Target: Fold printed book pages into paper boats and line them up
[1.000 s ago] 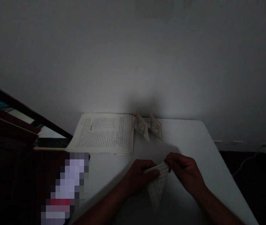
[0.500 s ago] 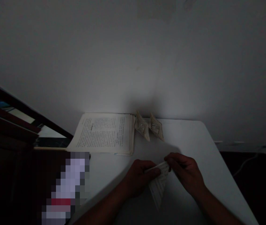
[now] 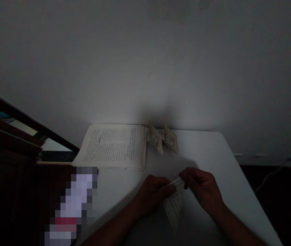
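Observation:
In dim light, both my hands pinch a folded sheet of printed paper [image 3: 174,202] just above the white table [image 3: 212,153]. My left hand [image 3: 152,195] grips its upper left edge with closed fingers. Closed fingers of my right hand [image 3: 202,188] hold the upper right corner. The sheet tapers to a point toward me. Two finished folded paper shapes [image 3: 161,139] stand at the table's far edge against the wall.
An open stack of printed pages [image 3: 114,145] lies at the far left of the table. Dark red furniture [image 3: 12,143] and a blurred patch fill the left. The table's right edge drops to a dark floor with a cable [image 3: 268,177].
Both hands have shifted very slightly away from me with the folded sheet; otherwise nothing differs.

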`<state>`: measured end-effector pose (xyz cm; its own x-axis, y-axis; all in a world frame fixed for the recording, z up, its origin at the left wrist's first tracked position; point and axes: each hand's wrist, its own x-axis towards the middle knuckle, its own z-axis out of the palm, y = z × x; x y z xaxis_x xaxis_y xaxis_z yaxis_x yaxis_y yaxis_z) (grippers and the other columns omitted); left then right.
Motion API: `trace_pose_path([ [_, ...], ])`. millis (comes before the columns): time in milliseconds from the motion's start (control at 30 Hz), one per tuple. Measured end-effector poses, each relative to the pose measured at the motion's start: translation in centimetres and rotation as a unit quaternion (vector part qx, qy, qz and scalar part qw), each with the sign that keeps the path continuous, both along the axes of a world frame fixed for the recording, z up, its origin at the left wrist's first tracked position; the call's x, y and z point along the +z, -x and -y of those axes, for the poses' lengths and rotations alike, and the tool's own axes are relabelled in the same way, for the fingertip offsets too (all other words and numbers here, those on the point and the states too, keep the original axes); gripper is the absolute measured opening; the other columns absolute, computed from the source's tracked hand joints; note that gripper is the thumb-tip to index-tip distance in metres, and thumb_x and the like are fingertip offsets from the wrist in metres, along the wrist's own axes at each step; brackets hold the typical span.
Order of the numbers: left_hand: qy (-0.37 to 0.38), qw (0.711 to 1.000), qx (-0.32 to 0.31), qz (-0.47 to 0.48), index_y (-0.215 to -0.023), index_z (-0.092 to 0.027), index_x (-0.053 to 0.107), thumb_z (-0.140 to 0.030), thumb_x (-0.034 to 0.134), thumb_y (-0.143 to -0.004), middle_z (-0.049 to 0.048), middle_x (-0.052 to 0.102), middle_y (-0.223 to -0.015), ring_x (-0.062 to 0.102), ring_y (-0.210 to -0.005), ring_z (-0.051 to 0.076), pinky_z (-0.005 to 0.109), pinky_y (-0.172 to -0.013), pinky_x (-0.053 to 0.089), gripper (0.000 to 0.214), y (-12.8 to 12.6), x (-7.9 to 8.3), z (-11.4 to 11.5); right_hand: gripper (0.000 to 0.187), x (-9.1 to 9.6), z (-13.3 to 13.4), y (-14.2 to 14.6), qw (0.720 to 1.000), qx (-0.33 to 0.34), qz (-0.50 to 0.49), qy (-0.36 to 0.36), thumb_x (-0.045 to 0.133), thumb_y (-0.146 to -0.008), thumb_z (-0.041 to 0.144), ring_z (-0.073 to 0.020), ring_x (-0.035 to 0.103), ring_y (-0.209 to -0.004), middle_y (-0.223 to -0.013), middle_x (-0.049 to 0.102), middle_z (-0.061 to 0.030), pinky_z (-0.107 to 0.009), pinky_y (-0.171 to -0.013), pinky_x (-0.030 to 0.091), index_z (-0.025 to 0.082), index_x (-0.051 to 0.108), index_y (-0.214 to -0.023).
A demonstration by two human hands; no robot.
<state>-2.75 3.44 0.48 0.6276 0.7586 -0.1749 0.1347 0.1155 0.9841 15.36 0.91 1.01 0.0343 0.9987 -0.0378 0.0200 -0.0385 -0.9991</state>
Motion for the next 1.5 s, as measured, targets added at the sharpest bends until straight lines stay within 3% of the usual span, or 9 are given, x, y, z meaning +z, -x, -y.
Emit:
trace_pose_path([
  [200, -0.007, 0.999, -0.034, 0.004, -0.067, -0.01, 0.059, -0.04, 0.052, -0.083, -0.0047, 0.036, -0.055, 0.03, -0.051, 0.007, 0.019, -0.046, 0.022, 0.035, -0.1, 0.2, -0.1, 0.026, 0.3, 0.1, 0.1, 1.0, 0.016, 0.011, 0.011, 0.062, -0.079, 0.036, -0.0102, 0.05, -0.05, -0.052, 0.053, 0.002, -0.021, -0.048, 0.043, 0.016, 0.063, -0.062],
  [400, -0.066, 0.996, -0.024, -0.046, -0.072, -0.011, 0.064, -0.038, 0.05, -0.086, -0.0039, 0.041, -0.058, 0.034, -0.056, 0.008, 0.019, -0.051, 0.025, 0.034, -0.3, 0.4, -0.5, 0.022, -0.2, -0.1, 0.3, 0.998, 0.051, 0.019, 0.025, 0.061, -0.079, 0.036, -0.0107, 0.052, -0.052, -0.056, 0.056, 0.0008, -0.022, -0.05, 0.044, 0.016, 0.065, -0.069],
  [500, -0.049, 0.998, -0.015, -0.027, -0.072, -0.011, 0.065, -0.038, 0.051, -0.085, -0.0034, 0.043, -0.059, 0.036, -0.056, 0.008, 0.02, -0.051, 0.026, 0.033, -0.3, 0.1, -0.5, 0.024, -0.4, -0.1, 0.1, 0.999, 0.049, 0.002, 0.017, 0.057, -0.083, 0.037, -0.0119, 0.055, -0.055, -0.058, 0.059, 0.0, -0.023, -0.053, 0.045, 0.017, 0.064, -0.073],
  [700, 0.003, 1.0, 0.0, 0.0, -0.068, -0.01, 0.062, -0.041, 0.054, -0.082, -0.0038, 0.039, -0.057, 0.034, -0.055, 0.008, 0.02, -0.05, 0.025, 0.035, -0.2, -0.2, -0.4, 0.03, -0.1, 0.0, -0.2, 0.997, 0.077, 0.03, -0.012, 0.053, -0.086, 0.036, -0.012, 0.053, -0.058, -0.058, 0.056, -0.0001, -0.023, -0.056, 0.042, 0.017, 0.058, -0.063],
  [933, -0.027, 0.999, -0.039, 0.012, -0.062, -0.011, 0.059, -0.038, 0.054, -0.083, -0.0053, 0.034, -0.054, 0.029, -0.052, 0.007, 0.019, -0.048, 0.022, 0.035, -0.1, 0.1, -0.2, 0.035, -0.5, 0.4, -0.2, 0.988, 0.115, 0.097, -0.039, 0.047, -0.089, 0.034, -0.0096, 0.045, -0.052, -0.054, 0.046, 0.0033, -0.022, -0.05, 0.035, 0.017, 0.049, -0.059],
  [1100, -0.032, 0.998, -0.047, 0.033, -0.059, -0.011, 0.057, -0.035, 0.055, -0.083, -0.0059, 0.031, -0.052, 0.027, -0.05, 0.006, 0.019, -0.047, 0.021, 0.034, -0.3, 0.4, -0.3, 0.035, -1.4, 0.8, 0.0, 0.994, 0.106, -0.01, 0.022, 0.048, -0.088, 0.04, -0.0086, 0.044, -0.047, -0.051, 0.047, 0.0037, -0.021, -0.046, 0.033, 0.017, 0.051, -0.062],
  [1267, -0.03, 0.997, -0.041, 0.055, -0.062, -0.01, 0.059, -0.035, 0.055, -0.083, -0.0052, 0.035, -0.053, 0.029, -0.049, 0.006, 0.019, -0.046, 0.022, 0.033, -0.4, 0.5, -0.2, 0.035, -1.6, 0.5, 0.3, 0.983, 0.124, -0.107, 0.084, 0.052, -0.085, 0.043, -0.0087, 0.045, -0.042, -0.047, 0.049, 0.0037, -0.021, -0.042, 0.033, 0.016, 0.053, -0.064],
  [1433, -0.024, 0.998, -0.045, 0.04, -0.064, -0.01, 0.06, -0.036, 0.055, -0.083, -0.005, 0.035, -0.053, 0.029, -0.05, 0.006, 0.019, -0.047, 0.022, 0.033, -0.1, 0.2, -0.1, 0.038, -0.9, 0.3, -0.3, 0.99, 0.142, 0.007, 0.016, 0.049, -0.087, 0.043, -0.0087, 0.046, -0.049, -0.051, 0.049, 0.0026, -0.021, -0.048, 0.035, 0.016, 0.052, -0.06],
  [1500, -0.023, 0.997, -0.055, 0.04, -0.061, -0.01, 0.058, -0.037, 0.055, -0.083, -0.0052, 0.034, -0.053, 0.028, -0.051, 0.006, 0.019, -0.047, 0.022, 0.035, 0.0, 0.3, -0.1, 0.039, -0.7, 0.4, -0.4, 0.989, 0.148, 0.013, 0.019, 0.05, -0.086, 0.045, -0.008, 0.046, -0.048, -0.051, 0.049, 0.0029, -0.02, -0.047, 0.035, 0.016, 0.051, -0.06],
])
